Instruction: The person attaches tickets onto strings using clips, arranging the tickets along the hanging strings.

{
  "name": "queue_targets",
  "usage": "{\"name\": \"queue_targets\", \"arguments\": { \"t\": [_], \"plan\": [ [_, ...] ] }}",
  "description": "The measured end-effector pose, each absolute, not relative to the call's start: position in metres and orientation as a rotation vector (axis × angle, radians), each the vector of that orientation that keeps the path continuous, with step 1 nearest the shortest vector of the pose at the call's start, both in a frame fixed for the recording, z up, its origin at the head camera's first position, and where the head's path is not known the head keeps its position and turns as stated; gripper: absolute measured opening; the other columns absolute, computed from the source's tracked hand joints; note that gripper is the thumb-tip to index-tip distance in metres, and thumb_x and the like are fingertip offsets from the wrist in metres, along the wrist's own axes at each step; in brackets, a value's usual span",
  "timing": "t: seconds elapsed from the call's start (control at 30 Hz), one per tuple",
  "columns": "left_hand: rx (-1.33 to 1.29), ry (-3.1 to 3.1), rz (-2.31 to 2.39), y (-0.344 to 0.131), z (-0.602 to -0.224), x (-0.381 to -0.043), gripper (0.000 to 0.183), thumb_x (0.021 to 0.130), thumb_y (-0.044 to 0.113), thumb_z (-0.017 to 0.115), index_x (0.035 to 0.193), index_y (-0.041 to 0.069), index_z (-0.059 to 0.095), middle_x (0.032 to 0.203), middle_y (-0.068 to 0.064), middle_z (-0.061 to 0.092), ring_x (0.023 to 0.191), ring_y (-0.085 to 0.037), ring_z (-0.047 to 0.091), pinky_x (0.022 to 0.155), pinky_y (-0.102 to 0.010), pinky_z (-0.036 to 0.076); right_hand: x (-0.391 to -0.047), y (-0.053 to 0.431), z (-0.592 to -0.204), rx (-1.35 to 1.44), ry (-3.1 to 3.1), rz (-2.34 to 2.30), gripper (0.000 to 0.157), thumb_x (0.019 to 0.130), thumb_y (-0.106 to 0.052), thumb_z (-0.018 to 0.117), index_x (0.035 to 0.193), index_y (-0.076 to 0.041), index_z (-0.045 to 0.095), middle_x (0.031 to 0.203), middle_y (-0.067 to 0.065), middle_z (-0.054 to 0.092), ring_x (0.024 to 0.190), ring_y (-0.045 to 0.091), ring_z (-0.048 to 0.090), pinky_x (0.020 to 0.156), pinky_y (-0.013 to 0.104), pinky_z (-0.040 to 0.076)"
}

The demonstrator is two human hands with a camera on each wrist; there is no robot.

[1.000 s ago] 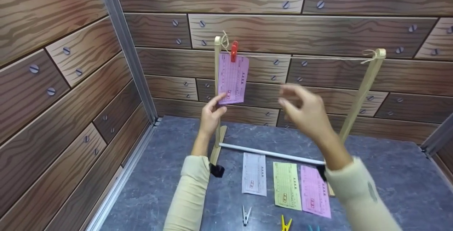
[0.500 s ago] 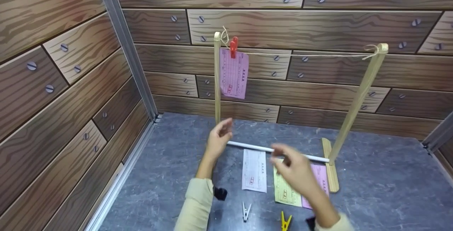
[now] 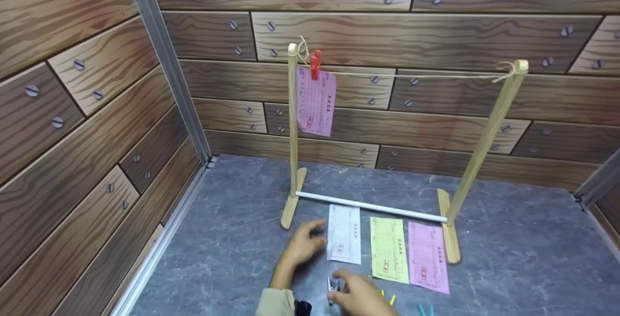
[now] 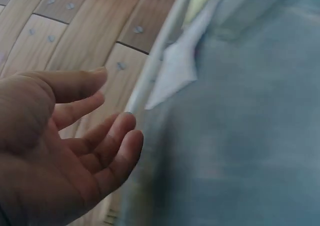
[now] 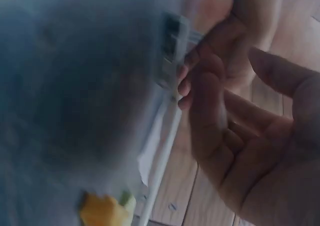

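My left hand [image 3: 301, 247], fingers loosely bent, is right beside the left edge of a white printed paper slip [image 3: 344, 233] lying on the table. In the left wrist view nothing is between its fingers. My right hand [image 3: 364, 297] reaches over a grey clothespin [image 3: 330, 287], thumb and fingers parted around it in the head view. That clothespin appears blurred in the right wrist view, beyond the fingertips. Behind, a red clothespin [image 3: 315, 66] clips a pink slip [image 3: 314, 105] onto a string [image 3: 411, 75], near its left end.
Wooden posts [image 3: 489, 136] on feet carry the string, joined low by a white rod [image 3: 373, 206]. A yellow-green slip [image 3: 387, 248] and another pink slip [image 3: 428, 258] lie to the right. A yellow clothespin [image 3: 392, 299] and a blue clothespin [image 3: 425, 310] are near the front edge.
My left hand has left the hanging pink slip and come down beside the white slip. My right hand has dropped from mid-air to the grey clothespin.
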State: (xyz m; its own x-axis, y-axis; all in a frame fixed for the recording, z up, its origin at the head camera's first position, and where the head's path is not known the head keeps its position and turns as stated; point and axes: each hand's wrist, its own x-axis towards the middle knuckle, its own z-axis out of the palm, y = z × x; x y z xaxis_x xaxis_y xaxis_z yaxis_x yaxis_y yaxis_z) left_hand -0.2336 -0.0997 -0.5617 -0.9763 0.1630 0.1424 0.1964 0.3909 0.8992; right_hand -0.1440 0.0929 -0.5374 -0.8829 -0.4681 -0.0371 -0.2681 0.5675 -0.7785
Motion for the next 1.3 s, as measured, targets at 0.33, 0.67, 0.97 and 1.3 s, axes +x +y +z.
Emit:
{"name": "queue_targets", "arguments": {
  "t": [0.33, 0.67, 0.97, 1.3],
  "plan": [
    [-0.342, -2.91, -1.194, -0.085, -0.557, -0.22, 0.032, 0.084, 0.015, 0.079, 0.116, 0.012, 0.075, 0.11, -0.009, 0.055, 0.095, -0.028, 0.057, 0.082, -0.045, 0.048, -0.137, 0.084, -0.54, -0.492, 2.528, -0.871, 0.029, 0.086, -0.031, 0.078, 0.075, -0.013, 0.059, 0.066, -0.003, 0.053, 0.06, 0.017, 0.047, 0.058, 0.038, 0.04],
    [-0.248, -2.899, -0.819, -0.074, -0.554, -0.206, 0.028, 0.074, 0.017, 0.086, 0.083, 0.006, 0.063, 0.09, -0.012, 0.052, 0.084, -0.036, 0.057, 0.071, -0.049, 0.049, -0.13, 0.092, -0.533, -0.686, 2.645, -0.785, 0.023, 0.074, -0.013, 0.074, 0.066, -0.018, 0.054, 0.061, -0.01, 0.046, 0.055, 0.011, 0.043, 0.052, 0.029, 0.037],
    [-0.122, -2.829, -0.957, -0.06, -0.554, -0.206, 0.036, 0.07, -0.015, 0.068, 0.102, -0.002, 0.057, 0.101, -0.022, 0.047, 0.09, -0.047, 0.058, 0.074, -0.055, 0.052, -0.136, 0.125, -0.525, -0.674, 2.67, -1.003, 0.027, 0.079, -0.013, 0.076, 0.065, -0.019, 0.053, 0.059, -0.012, 0.047, 0.055, 0.007, 0.045, 0.053, 0.028, 0.04],
    [-0.2, -2.753, -1.271, -0.08, -0.553, -0.213, 0.061, 0.064, -0.021, 0.048, 0.121, -0.004, 0.065, 0.121, -0.033, 0.053, 0.109, -0.048, 0.057, 0.093, -0.055, 0.048, -0.142, 0.149, -0.507, -0.623, 2.63, -1.129, 0.027, 0.086, -0.017, 0.077, 0.071, -0.017, 0.054, 0.063, -0.011, 0.048, 0.056, 0.006, 0.045, 0.051, 0.026, 0.04]
  ]
}}
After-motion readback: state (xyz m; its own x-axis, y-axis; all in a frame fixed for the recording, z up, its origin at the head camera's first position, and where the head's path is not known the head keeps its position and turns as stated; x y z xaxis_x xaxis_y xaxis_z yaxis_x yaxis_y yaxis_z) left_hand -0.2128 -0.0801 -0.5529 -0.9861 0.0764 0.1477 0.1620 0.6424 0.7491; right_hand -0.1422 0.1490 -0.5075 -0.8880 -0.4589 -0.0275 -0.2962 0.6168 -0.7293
